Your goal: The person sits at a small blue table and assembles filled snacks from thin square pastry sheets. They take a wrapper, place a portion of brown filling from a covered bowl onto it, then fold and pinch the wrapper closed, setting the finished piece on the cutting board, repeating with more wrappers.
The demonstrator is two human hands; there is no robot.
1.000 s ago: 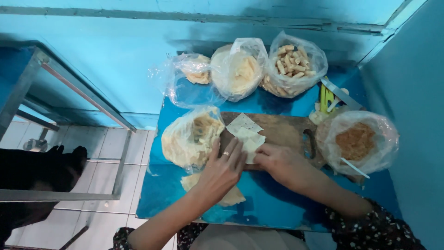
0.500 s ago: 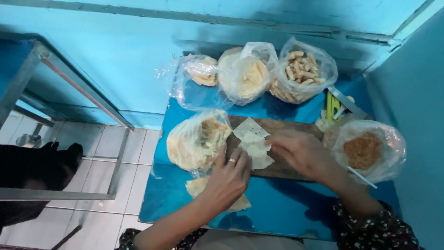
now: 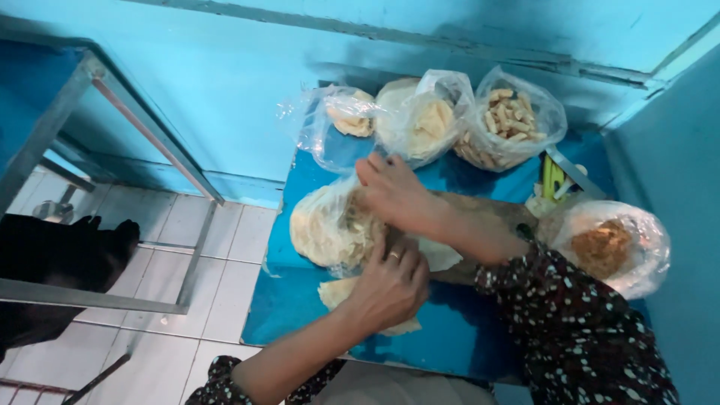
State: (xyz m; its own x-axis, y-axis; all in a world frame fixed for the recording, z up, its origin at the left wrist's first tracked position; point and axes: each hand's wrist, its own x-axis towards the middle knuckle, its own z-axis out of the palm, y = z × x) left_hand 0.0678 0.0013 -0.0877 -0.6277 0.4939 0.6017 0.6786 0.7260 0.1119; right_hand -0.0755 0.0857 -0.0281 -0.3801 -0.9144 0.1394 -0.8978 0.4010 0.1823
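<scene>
Both hands work over a clear plastic bag of flat pale wafers (image 3: pixel 326 229) at the left side of a small blue bench (image 3: pixel 300 300). The right hand (image 3: pixel 394 195) reaches across from the right, its patterned dark sleeve (image 3: pixel 577 330) trailing behind, and its fingers curl onto the top edge of the bag, gripping the plastic there. The left hand (image 3: pixel 390 285), a ring on one finger, lies just below it with fingers bent and pressed down on a pale sheet of wrapper (image 3: pixel 439 255) that rests on a brown wooden board (image 3: pixel 487 214); whether it pinches the sheet or only holds it flat I cannot tell. Part of another flat pale wafer (image 3: pixel 337 292) pokes out from under the left hand, lying on the bench surface.

Along the back of the bench stand three more clear bags: a small one with a pale lump (image 3: pixel 345 120), a middle one with round yellowish pieces (image 3: pixel 424 120) and a right one full of short stick-shaped snacks (image 3: pixel 510 116). At the right edge sits a bag with a brown crumbly filling (image 3: pixel 611 247) (green-handled tools (image 3: pixel 553 180) lie just behind it). Blue walls close in the bench, and white floor tiles (image 3: pixel 217 277) and a metal frame (image 3: pixel 112 97) show at left.
</scene>
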